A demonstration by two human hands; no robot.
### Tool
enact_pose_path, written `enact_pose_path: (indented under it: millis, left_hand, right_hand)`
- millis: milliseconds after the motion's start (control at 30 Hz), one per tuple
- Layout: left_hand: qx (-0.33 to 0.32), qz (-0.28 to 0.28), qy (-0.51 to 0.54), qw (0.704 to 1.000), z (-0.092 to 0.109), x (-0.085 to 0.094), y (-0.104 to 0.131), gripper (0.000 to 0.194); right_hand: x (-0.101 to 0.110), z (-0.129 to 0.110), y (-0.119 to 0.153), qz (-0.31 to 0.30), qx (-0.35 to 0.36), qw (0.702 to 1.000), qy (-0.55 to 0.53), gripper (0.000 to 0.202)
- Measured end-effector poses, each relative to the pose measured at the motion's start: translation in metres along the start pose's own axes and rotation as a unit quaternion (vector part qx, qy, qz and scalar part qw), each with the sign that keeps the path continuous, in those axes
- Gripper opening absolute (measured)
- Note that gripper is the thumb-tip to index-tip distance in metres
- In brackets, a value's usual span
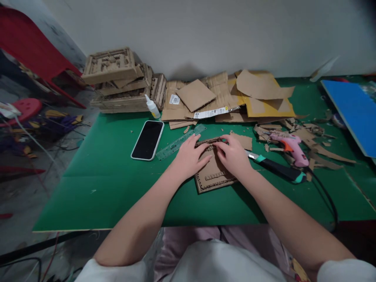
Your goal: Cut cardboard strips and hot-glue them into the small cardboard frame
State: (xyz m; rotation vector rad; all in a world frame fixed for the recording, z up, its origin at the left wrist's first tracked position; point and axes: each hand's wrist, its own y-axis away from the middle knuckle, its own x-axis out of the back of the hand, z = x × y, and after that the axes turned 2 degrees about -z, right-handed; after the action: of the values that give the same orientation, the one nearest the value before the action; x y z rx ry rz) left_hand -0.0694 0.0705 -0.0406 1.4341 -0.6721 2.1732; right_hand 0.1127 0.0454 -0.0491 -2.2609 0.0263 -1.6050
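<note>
A square cardboard panel (210, 166) lies on the green table in front of me, with corrugated strips along its edges and a short ridged strip (216, 176) across its lower part. My left hand (190, 156) rests on its upper left, thumb and index finger apart, the index fingertip at a small cardboard strip (210, 148) near the top edge. Over the upper right, my right hand (235, 156) has its fingers bent and closed at the same strip. The fingers partly hide that strip and the panel's top edge.
A phone (147, 140), clear ruler (176, 145) and glue bottle (152, 107) lie or stand left. Right are a utility knife (279, 169), pink glue gun (293, 148) with cable, scraps and a blue board (354, 113). Behind are stacked cardboard pieces (114, 94) and flat sheets (196, 95).
</note>
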Motion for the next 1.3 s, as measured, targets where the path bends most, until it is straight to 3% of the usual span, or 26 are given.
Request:
enact_pose_path:
  millis: [400,567,633,767,833,1100,1300]
  left_hand:
    - [0.017,-0.022,0.005,1.000,0.000,0.001,-0.001,0.044]
    - [0.019,-0.015,0.006,1.000,0.001,0.001,-0.001,0.043]
    - [0.011,0.018,0.013,1.000,-0.002,0.003,0.000,0.041]
    - [0.024,0.136,0.047,0.989,-0.011,0.010,0.000,0.024]
    - [0.031,0.162,0.052,0.985,-0.014,0.011,0.001,0.019]
    - [0.018,0.120,0.032,0.992,-0.013,0.008,0.000,0.027]
    - [0.009,0.083,-0.003,0.996,-0.008,0.007,0.000,0.031]
  right_hand:
    - [0.001,-0.001,0.001,0.011,-0.011,0.997,0.072,0.027]
    - [0.005,-0.004,-0.001,-0.020,-0.013,0.994,0.106,0.027]
    - [0.007,-0.005,-0.002,-0.028,-0.013,0.994,0.109,0.027]
    - [0.009,-0.007,-0.005,-0.029,0.011,0.996,0.086,0.027]
    - [0.010,-0.006,-0.006,-0.040,0.023,0.996,0.072,0.028]
    - [0.005,-0.005,-0.006,-0.056,0.020,0.997,0.048,0.032]
    - [0.011,0.009,-0.007,0.054,0.010,0.998,0.024,0.028]
